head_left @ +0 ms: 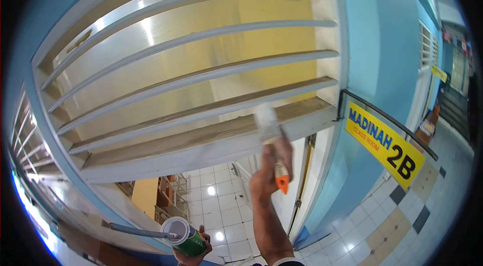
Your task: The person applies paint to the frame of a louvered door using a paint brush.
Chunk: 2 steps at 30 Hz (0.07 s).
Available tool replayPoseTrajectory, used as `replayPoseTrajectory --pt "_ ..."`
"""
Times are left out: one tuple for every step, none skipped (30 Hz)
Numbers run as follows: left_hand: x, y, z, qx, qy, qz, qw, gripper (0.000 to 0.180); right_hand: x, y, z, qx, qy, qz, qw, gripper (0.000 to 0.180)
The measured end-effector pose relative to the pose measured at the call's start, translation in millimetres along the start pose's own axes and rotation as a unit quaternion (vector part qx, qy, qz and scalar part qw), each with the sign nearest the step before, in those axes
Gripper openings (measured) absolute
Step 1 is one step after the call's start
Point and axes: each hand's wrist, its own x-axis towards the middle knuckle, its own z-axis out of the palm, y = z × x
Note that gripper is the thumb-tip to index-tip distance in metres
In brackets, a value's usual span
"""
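My right hand (271,165) is closed round a paintbrush (267,121) with pale bristles pointing up and an orange handle tip pointing down. The bristles, smeared by motion, are at the lowest ledge of a white slatted frame (211,145); whether they touch it I cannot tell. Low in the view my left hand (200,252) grips a green can (190,242) from its right side. The can's top is open, with a whitish-grey inside. A grey bar (138,230) ends at the can's rim; I cannot tell whether it rests there or lies behind.
Dusty brown tops show on the white slats (201,72), with a yellowish translucent panel (282,34) behind. A yellow sign (385,145) on a black bracket juts out at right beside the blue wall (365,39). Below, a doorway shows white floor tiles (206,200) and a wooden table (145,198).
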Motion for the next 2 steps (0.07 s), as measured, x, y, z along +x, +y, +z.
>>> replayPoseTrajectory --pt "-5.7 -19.1 12.0 0.166 0.03 0.054 0.984 0.081 4.6 -3.7 3.3 0.013 0.008 -0.001 1.0 0.031" --pt "-10.2 -8.7 12.2 0.119 0.041 0.037 0.991 0.091 -0.3 -5.7 12.4 0.024 -0.008 0.004 1.0 0.031"
